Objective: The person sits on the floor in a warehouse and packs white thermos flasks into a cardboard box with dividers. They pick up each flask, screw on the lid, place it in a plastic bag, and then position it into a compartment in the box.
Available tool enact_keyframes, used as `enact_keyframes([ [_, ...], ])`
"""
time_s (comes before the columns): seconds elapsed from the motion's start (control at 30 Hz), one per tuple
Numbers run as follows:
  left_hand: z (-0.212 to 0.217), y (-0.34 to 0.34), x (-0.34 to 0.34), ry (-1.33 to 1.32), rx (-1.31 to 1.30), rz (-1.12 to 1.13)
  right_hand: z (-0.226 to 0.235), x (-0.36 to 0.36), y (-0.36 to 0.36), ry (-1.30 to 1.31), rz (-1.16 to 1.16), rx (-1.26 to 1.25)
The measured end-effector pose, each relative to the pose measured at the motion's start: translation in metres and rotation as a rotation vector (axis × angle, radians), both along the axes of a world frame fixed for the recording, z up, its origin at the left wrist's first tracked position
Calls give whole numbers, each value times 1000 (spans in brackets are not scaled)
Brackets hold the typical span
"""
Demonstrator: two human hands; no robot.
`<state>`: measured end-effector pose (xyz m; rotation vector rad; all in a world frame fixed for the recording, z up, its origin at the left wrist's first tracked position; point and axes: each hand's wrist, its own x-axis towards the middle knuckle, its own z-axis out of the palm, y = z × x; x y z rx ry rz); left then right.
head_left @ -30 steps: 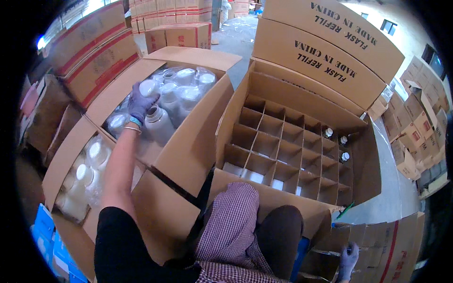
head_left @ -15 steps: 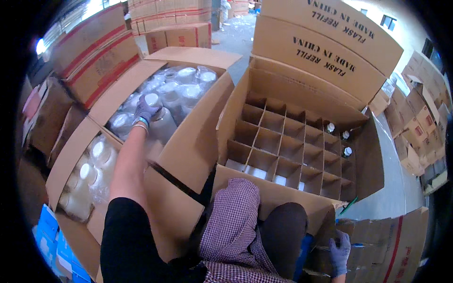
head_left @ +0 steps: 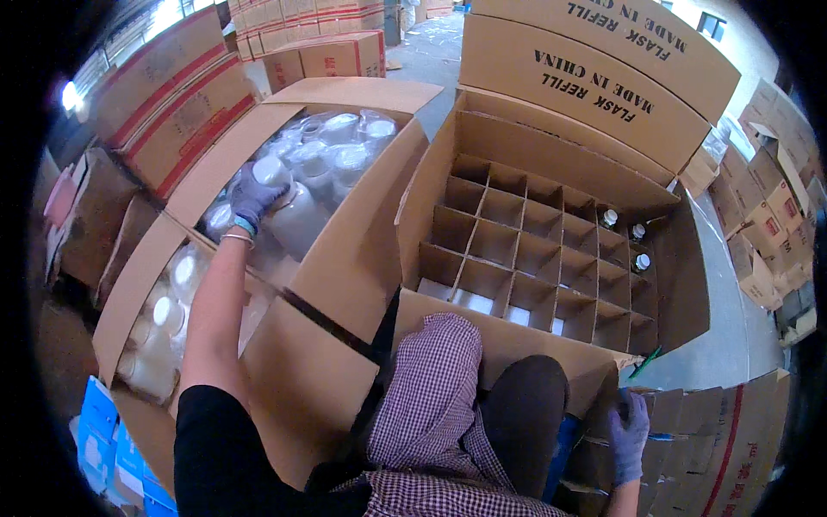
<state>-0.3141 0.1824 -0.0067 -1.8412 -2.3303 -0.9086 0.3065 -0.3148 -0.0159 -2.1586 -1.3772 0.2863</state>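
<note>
My left hand (head_left: 252, 200), in a purple-grey glove, is closed round the white-capped neck of a large pale bottle (head_left: 297, 222). It stands tilted among several similar plastic-wrapped bottles (head_left: 314, 159) in an open carton (head_left: 366, 207) at the left. My right hand (head_left: 630, 435), gloved alike, is low at the right with fingers apart, over the edge of a carton with cardboard dividers (head_left: 680, 431). Its fingertips are partly lost against the dark cardboard. Between the hands stands a large open carton with a divider grid (head_left: 517, 233); three small capped bottles (head_left: 641, 263) sit in its right-hand cells.
Nearer on the left, another carton section holds more white-capped bottles (head_left: 168, 317). Blue boxes (head_left: 99, 435) lie at the lower left. Stacked cartons (head_left: 185, 103) stand behind, more (head_left: 767, 224) at the far right. The grid carton's tall flaps (head_left: 594, 69) stand up at the back.
The view has shifted slightly. My left hand stays at the same bottle, its grip a little further round the neck. My right hand has moved slightly forward along the divided carton.
</note>
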Motion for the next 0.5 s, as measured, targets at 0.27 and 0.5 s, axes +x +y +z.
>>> enact_keyframes([
  [0.27, 131, -104, 51, -173, 430, -451, 5, -18, -3, 75, 100, 179],
  [0.5, 62, -92, 51, -726, -353, -504, -6, -54, -2, 94, 193, 164],
])
